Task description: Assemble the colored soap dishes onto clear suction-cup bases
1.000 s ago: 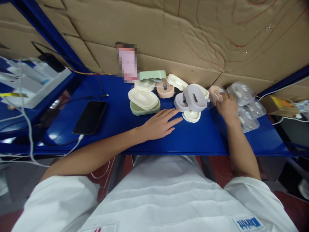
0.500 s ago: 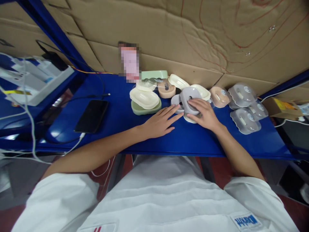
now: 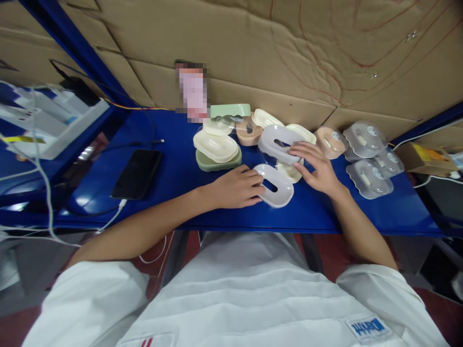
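near grey oval (image 3: 284, 193): smooth, slotted | left grip (image 3: 238, 188): clasping its end | right grip (image 3: 318, 169): holding far grey oval (image 3: 267, 136)

1. A glossy blue table (image 3: 318, 212) carries everything, its back edge meeting a cardboard panel (image 3: 253, 58).
2. On its left part lie a black phone (image 3: 135, 174), screen up, and a dark cable (image 3: 133, 144) behind it.
3. Around the middle sits a green dish (image 3: 219, 162); a peach dish (image 3: 249, 137) lies to its right and a pale green dish (image 3: 230, 111) behind.
4. A light grey slotted piece (image 3: 284, 196) is nearest the front edge; whether it lies flat cannot be told.
5. Rightward are a peach box (image 3: 334, 147) and several clear-covered grey dishes (image 3: 369, 179).
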`<state>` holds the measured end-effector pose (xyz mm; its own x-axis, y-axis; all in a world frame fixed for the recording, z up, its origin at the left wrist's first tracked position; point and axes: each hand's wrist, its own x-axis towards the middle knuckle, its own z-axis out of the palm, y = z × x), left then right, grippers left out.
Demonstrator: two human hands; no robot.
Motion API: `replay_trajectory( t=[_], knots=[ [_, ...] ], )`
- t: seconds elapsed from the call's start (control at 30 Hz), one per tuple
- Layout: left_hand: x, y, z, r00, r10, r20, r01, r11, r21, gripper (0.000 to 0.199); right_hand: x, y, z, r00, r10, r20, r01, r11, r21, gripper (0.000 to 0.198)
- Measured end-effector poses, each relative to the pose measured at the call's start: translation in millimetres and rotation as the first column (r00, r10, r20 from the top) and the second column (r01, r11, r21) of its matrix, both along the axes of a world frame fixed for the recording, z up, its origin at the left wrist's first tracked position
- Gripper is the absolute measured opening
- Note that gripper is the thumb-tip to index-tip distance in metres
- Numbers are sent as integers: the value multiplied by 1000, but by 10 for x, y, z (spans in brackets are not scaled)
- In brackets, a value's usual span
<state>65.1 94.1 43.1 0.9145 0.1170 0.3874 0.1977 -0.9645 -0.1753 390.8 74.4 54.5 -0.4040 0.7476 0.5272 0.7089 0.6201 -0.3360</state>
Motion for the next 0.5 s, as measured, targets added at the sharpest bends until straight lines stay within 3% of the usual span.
replay_trajectory(
  t=[0.17, 0.27, 0.4, 0.5],
  knots=[
    [19, -80, -30, 989, -146, 29, 147, 989, -25, 29, -199, -58, -29, 983, 182, -8, -182, 978, -106, 39],
    [11, -107, -10, 984, -105, 141, 107, 994, -4, 27, -308, -108, 1, 968, 250, 23, -245, 961, -131, 36],
    [-7, -70, 40, 971, 155, 184, -153, 988, -25, 29, -298, -147, 96, 989, 128, 71, -124, 990, -64, 34],
    [-4, -27, 21, 970, 223, 100, -215, 973, -85, 35, -140, -138, 132, 995, -44, 93, 55, 991, -118, 41]
  ],
)
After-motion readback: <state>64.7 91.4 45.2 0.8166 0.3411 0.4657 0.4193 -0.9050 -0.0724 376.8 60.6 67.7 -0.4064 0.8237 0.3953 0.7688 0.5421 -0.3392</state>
